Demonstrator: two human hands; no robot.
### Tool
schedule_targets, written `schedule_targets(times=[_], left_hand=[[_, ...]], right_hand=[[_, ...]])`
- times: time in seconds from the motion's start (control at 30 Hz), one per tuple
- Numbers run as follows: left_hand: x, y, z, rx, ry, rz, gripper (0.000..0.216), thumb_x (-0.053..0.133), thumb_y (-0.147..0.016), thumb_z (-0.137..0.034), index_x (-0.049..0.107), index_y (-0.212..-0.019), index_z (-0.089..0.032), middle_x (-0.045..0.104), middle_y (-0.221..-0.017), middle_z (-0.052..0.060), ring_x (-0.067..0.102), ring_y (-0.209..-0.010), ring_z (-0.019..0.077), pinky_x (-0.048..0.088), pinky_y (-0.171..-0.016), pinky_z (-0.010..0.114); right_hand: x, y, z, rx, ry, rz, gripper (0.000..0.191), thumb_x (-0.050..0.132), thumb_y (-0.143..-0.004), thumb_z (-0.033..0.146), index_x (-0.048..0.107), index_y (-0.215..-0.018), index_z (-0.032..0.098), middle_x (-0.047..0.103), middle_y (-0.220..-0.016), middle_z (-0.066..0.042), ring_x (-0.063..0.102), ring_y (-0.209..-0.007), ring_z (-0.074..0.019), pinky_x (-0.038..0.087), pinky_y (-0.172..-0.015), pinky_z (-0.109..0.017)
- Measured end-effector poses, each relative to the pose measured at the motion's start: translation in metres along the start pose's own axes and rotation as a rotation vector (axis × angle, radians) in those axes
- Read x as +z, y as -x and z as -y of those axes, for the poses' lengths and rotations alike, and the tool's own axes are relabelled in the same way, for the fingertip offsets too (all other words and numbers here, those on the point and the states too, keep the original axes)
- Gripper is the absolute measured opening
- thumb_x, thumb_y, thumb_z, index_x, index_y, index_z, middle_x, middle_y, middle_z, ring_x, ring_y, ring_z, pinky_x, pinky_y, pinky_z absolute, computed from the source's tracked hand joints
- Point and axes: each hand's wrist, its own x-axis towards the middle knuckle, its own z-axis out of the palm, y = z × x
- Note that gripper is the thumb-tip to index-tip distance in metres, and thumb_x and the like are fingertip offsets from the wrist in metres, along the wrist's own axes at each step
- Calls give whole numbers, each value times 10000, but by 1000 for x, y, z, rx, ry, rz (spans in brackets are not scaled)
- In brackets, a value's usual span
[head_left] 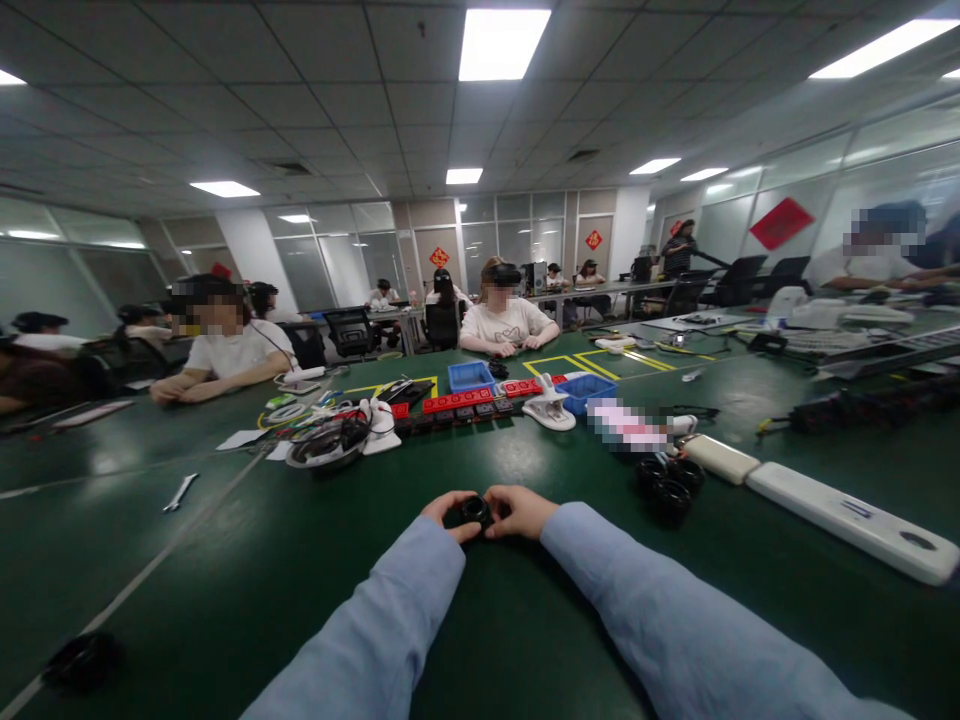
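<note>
Just above the green table, or resting on it, is a small black ring-shaped part (475, 509) with a round opening facing up; whether it touches the surface I cannot tell. My left hand (445, 512) grips it from the left, thumb in front and fingers behind. From the right, the thumb and curled fingers of my right hand (523, 511) close on its other side. Some of the part is hidden behind my fingers. A cluster of several similar black round parts (667, 488) lies to the right of my hands.
A long white case (855, 520) lies right. Ahead are red and black power strips (457, 402), a white clamp (551, 405), blue trays (471, 377) and tangled cables (330, 440). A wrench (181, 492) and another black object (82, 661) lie left. A person (504, 320) sits opposite.
</note>
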Motion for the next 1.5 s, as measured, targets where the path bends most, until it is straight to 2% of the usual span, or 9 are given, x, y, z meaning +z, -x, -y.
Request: schedule_targets(times=[0.2,0.37,0.53,0.7,0.87,0.97,1.07,1.27,1.5], left_hand=[[8,-4,10,-17,-72,-123,409,730,-517,-191,633,-915,-181,663,-891,48,591,-882,213,424,-857,354],[13,-7,18,-30,-126,-208,423,714,-546,-237,613,-948,-148,642,-907,75,591,-865,208,441,-833,346],[8,-6,13,20,-125,-110,412,694,-564,-219,617,-964,-154,653,-923,74,583,-899,219,421,-863,357],[3,-3,11,47,-58,3,441,686,-585,-255,615,-1009,-159,654,-977,90,575,-943,240,398,-890,388],[2,-2,15,26,-56,22,474,691,-590,-277,612,-1049,-189,644,-1028,87,551,-1010,259,366,-931,409],[2,-2,17,21,-64,24,489,698,-583,-275,611,-1058,-194,635,-1043,92,542,-1024,269,357,-938,423],[2,-2,16,20,-62,15,481,710,-572,-274,619,-1040,-206,636,-1034,84,549,-1011,263,362,-931,420],[6,-4,15,40,-94,-44,432,719,-553,-249,626,-972,-197,653,-942,59,578,-929,233,403,-877,382],[13,-6,17,19,-169,-200,408,700,-562,-278,594,-932,-142,635,-891,76,587,-832,204,445,-797,346]], right_hand=[[8,2,11,51,216,-168,364,731,-549,366,501,-758,177,513,-639,51,465,-585,-96,300,-500,-198],[15,5,24,105,437,-279,368,652,-610,487,514,-758,179,566,-711,-14,492,-617,-131,271,-501,-223],[12,8,27,76,448,-237,446,661,-579,527,508,-806,175,568,-745,-31,502,-638,-145,284,-508,-227],[3,9,14,-13,227,-102,568,690,-567,483,465,-992,182,534,-736,18,490,-639,-122,340,-541,-222],[-5,4,2,-49,5,99,352,666,-636,268,525,-940,160,515,-699,44,489,-648,-99,372,-600,-221],[-6,1,-2,-61,-87,138,212,639,-640,171,540,-826,148,506,-665,54,484,-631,-88,376,-625,-220],[-5,-1,-4,-59,-108,100,181,644,-624,151,533,-767,153,505,-639,61,483,-616,-87,375,-617,-219],[-1,-2,-1,-12,-48,12,262,686,-591,178,495,-770,165,506,-608,68,477,-571,-86,358,-542,-203],[12,1,13,44,267,-272,453,722,-557,388,486,-888,186,522,-665,38,473,-582,-105,306,-508,-210]])
